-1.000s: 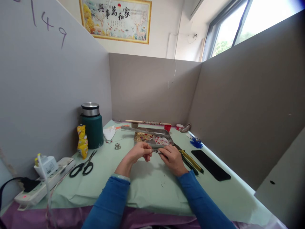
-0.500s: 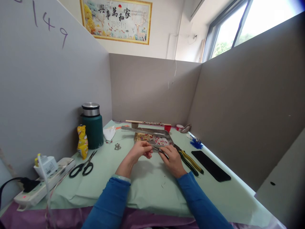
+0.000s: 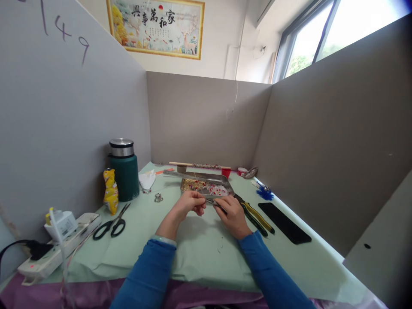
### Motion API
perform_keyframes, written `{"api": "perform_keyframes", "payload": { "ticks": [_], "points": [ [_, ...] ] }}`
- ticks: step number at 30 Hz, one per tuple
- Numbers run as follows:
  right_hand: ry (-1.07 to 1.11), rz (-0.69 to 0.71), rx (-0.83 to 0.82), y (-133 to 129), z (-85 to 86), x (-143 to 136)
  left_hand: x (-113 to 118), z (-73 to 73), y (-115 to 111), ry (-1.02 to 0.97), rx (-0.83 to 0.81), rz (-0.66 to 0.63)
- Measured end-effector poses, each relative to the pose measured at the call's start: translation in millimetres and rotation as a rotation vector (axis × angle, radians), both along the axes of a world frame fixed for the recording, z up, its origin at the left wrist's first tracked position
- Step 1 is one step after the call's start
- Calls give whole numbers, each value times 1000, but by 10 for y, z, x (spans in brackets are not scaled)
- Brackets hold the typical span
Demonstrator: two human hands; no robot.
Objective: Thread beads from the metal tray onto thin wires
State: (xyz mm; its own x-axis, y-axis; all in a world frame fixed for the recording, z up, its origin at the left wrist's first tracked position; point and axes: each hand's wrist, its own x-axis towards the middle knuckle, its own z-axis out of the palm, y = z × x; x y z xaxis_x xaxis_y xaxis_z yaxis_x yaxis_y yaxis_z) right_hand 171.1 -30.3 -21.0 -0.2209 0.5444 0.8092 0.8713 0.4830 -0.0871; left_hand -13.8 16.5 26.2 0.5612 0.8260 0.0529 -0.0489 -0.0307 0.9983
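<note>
My left hand point(image 3: 190, 203) is closed in a pinch at the near edge of a metal tray point(image 3: 229, 185); what its fingertips hold is too small to name. Facing it, my right hand point(image 3: 232, 214) is wrapped round a small pliers-like tool point(image 3: 220, 207), whose tip points left and reaches my left fingertips. Gold, red and whitish beads point(image 3: 193, 185) lie in the tray just beyond both hands. Thin silvery strands point(image 3: 180, 174) rest across the tray's left side.
Left stand a green flask point(image 3: 125, 178), a yellow packet point(image 3: 110, 191), black scissors point(image 3: 111, 227) and a power strip point(image 3: 41, 262). Right lie yellow-green handled pliers point(image 3: 257, 218), a black strip point(image 3: 284, 223) and a blue tuft point(image 3: 265, 192). Grey partitions enclose the table.
The whole view has shifted very slightly. My hands hold nearly the same pose, with the tool's tip still at my left fingertips.
</note>
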Motion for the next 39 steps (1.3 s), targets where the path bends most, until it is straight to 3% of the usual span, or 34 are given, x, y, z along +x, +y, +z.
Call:
{"api": "perform_keyframes", "payload": {
  "ticks": [32,39],
  "points": [
    [-81,-73,77,44,-21,-29,97,-104,59,-76,96,149],
    [182,26,6,26,-10,-70,91,-77,41,-139,34,129]
  ]
}}
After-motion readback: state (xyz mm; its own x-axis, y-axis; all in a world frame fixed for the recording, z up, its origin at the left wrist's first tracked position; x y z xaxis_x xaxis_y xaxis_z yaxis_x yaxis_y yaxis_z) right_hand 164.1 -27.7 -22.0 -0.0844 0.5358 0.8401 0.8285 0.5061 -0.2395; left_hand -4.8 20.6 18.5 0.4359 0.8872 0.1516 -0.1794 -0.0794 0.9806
